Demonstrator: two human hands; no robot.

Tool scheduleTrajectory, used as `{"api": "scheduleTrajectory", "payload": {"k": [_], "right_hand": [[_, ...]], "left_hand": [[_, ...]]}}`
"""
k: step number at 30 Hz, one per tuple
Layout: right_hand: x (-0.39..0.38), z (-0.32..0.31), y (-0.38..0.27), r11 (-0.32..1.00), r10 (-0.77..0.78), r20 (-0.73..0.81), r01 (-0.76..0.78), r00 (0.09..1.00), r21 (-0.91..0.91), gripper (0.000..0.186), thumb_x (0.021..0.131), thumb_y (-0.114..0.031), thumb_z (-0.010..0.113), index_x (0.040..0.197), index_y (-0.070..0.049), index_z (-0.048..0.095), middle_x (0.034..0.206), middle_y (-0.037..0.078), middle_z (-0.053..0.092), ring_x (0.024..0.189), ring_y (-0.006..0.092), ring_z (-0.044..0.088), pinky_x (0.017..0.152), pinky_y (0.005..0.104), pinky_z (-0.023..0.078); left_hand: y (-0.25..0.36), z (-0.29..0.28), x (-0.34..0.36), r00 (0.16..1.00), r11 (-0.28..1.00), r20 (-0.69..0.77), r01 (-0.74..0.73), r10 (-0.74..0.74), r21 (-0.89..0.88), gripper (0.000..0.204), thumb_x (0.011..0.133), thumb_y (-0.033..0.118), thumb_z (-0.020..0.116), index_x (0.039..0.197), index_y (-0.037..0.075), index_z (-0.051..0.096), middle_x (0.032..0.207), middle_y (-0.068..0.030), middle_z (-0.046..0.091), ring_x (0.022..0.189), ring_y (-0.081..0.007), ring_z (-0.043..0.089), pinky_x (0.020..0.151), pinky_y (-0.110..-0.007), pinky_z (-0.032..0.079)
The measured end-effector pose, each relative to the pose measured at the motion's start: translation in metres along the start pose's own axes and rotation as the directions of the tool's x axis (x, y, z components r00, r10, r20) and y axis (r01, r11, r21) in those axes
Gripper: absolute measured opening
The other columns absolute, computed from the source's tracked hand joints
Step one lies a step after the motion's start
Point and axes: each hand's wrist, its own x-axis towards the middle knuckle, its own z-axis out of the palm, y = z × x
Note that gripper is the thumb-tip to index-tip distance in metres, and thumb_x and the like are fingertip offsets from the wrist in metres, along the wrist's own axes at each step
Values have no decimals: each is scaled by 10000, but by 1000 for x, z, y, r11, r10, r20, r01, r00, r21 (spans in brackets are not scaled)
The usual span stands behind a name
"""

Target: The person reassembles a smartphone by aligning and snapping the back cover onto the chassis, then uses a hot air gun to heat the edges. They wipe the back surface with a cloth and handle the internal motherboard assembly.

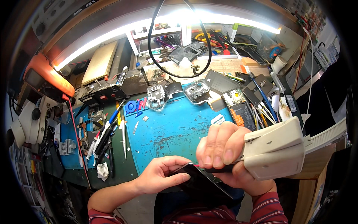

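My left hand (164, 173) grips a thin black slab, which looks like a phone or a phone screen (203, 184), by its upper left corner. The slab tilts down toward my lap. My right hand (222, 147) is closed around a dark-handled tool (220, 169) with a pinkish-red front end that meets the slab's upper edge. What its tip looks like cannot be made out. A beige plastic head (276, 147) on a ribbed arm hides part of my right hand. Beyond both hands lies a scratched blue mat (160, 138).
Opened device parts (156, 98) and a phone with its inside exposed (238, 102) lie at the mat's far edge. Pliers (106, 138) and tweezers (124, 138) are on the left, near an orange multimeter (48, 76). A black cable loop (150, 41) hangs above.
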Motion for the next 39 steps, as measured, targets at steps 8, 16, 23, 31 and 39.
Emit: {"api": "scheduleTrajectory", "payload": {"k": [8, 16, 23, 31, 39], "right_hand": [[-2, -3, -13, 992, 113, 0, -113, 994, -52, 337, 868, -370, 779, 866, -126, 548, 830, 18, 534, 816, 174, 560, 721, 356, 492], [-2, -6, -14, 991, 93, 19, -91, 995, -99, 357, 843, -376, 801, 826, -123, 551, 812, 14, 534, 795, 173, 565, 713, 344, 490], [-2, -4, -13, 994, 97, 9, -97, 995, -42, 350, 848, -356, 804, 825, -117, 550, 809, 19, 530, 788, 172, 563, 706, 352, 490], [-2, -3, -17, 990, 100, 11, -99, 995, -101, 334, 861, -333, 797, 838, -116, 544, 813, 20, 526, 788, 165, 556, 708, 352, 492], [-1, -1, -9, 999, 23, 7, -23, 1000, -29, 324, 872, -328, 787, 842, -116, 544, 817, 18, 528, 788, 157, 556, 699, 338, 497]], "left_hand": [[-1, 0, 0, 1000, 1000, -5, -12, 12, -24, 367, 962, 3, 629, 1312, -51, 534, 1234, -106, 651, 1129, -134, 614, 987, -290, 499], [-1, 0, 0, 1000, 999, -20, -15, 14, -37, 358, 961, 4, 630, 1303, -48, 538, 1221, -107, 655, 1122, -141, 620, 989, -291, 499], [-1, -1, 0, 999, 998, -36, -13, 11, -54, 354, 958, 8, 637, 1295, -47, 541, 1219, -108, 656, 1121, -145, 621, 990, -298, 501], [-3, -1, 0, 998, 997, -58, -23, 20, -67, 346, 957, 5, 638, 1287, -41, 547, 1205, -103, 657, 1114, -148, 624, 986, -306, 505], [-3, 0, 0, 996, 993, -79, -49, 40, -111, 331, 957, -1, 634, 1275, -39, 551, 1204, -104, 656, 1103, -145, 627, 977, -302, 509]]}}
